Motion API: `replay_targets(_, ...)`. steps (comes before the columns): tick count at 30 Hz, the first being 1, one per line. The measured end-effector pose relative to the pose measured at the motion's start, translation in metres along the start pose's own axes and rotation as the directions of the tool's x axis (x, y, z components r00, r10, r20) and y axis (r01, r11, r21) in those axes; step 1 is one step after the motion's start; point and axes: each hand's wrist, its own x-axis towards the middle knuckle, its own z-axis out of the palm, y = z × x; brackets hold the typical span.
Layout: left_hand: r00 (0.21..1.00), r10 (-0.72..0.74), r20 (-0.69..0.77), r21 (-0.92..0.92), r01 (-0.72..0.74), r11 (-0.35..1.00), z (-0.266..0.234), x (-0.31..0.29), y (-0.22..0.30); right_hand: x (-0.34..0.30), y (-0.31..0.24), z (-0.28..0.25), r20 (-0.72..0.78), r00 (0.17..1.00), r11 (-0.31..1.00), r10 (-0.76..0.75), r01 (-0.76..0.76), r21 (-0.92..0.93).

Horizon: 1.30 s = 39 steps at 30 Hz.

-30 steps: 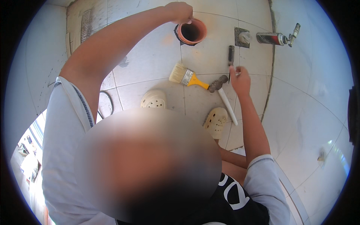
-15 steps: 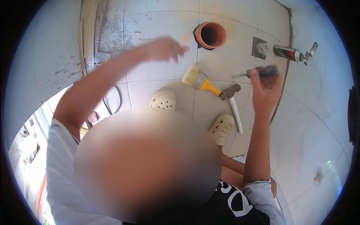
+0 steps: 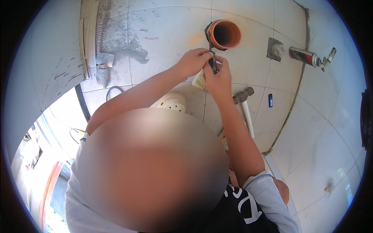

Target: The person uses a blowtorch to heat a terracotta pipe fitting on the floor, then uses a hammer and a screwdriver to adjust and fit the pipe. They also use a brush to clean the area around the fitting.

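My left hand and my right hand are together just below an orange pipe that stands up from the tiled floor. Between them is a narrow-bladed tool with a black handle; its exact kind I cannot make out. My right hand is closed round the handle, and the fingers of my left pinch it near the blade. The thin dark blade points away from me, alongside the pipe's left side; whether it touches is unclear. Under my hands, a brush shows only its pale bristles.
A white-handled hammer lies right of my right forearm, near a small blue object. Farther right are a covered floor hole and a gas can with a torch head. Wooden strips stand at the left.
My right hand has swung left with the tool, bringing it to the pipe. My left hand has moved right and down to meet it. The blue object on the floor now shows.
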Motion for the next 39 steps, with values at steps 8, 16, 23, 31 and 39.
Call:
replay_targets(8, 0.992, 0.036, -0.119, 0.082, -0.026, 0.996, 0.011, 0.002, -0.006, 0.017, -0.012, -0.013, 0.192, 0.964, 0.932, 0.183, -0.232, 0.280)
replay_targets(16, 0.999, -0.053, 0.002, -0.160, 0.053, 0.986, 0.001, 0.005, -0.005, 0.027, -0.021, 0.007, 0.178, 0.951, 0.860, 0.254, -0.306, 0.409)
replay_targets(23, 0.993, -0.095, 0.070, -0.207, 0.107, 0.972, -0.003, -0.002, 0.003, 0.026, -0.011, 0.022, 0.114, 0.974, 0.906, 0.194, -0.222, 0.359)
replay_targets(31, 0.998, -0.042, 0.051, -0.158, 0.050, 0.986, -0.004, -0.003, 0.004, 0.031, 0.012, 0.049, -0.068, 0.997, 0.935, 0.030, -0.004, 0.354)
replay_targets(39, 0.994, -0.044, 0.105, -0.099, 0.055, 0.994, -0.009, 0.001, -0.005, 0.017, 0.007, 0.060, -0.189, 0.978, 0.873, 0.093, 0.011, 0.488)
